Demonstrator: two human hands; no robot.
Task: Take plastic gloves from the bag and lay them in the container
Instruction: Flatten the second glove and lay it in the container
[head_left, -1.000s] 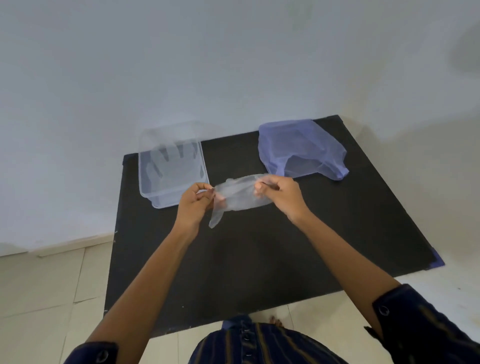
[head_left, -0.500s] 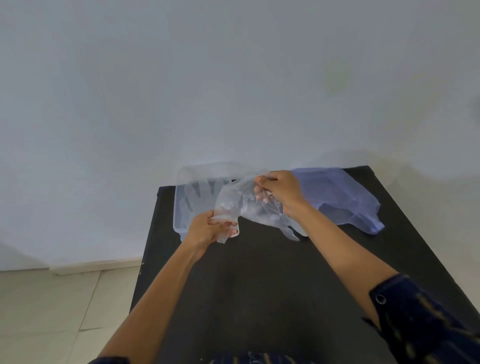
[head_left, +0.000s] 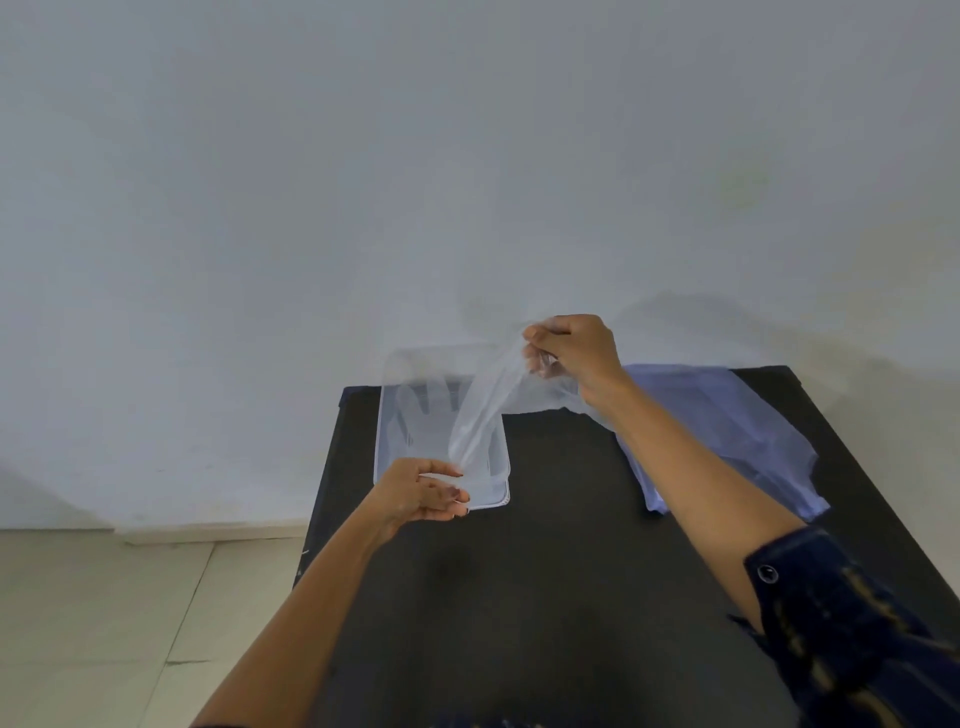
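A clear plastic glove (head_left: 480, 415) hangs stretched above the clear rectangular container (head_left: 387, 415) at the table's back left. My right hand (head_left: 569, 353) pinches its upper end, raised near the wall. My left hand (head_left: 423, 493) pinches its lower end at the container's near edge. Another clear glove (head_left: 421, 410) lies flat inside the container, fingers pointing away. The pale blue plastic bag (head_left: 727, 421) lies on the table to the right, partly behind my right forearm.
The black table (head_left: 545, 597) stands against a white wall (head_left: 363, 182). Its left edge drops to a tiled floor (head_left: 104, 623). My dark striped sleeve (head_left: 857, 623) fills the lower right corner.
Both hands carried the glove from the table's middle to over the container. My right hand rose and my left hand dropped, pulling the glove out long. The camera tilted upward.
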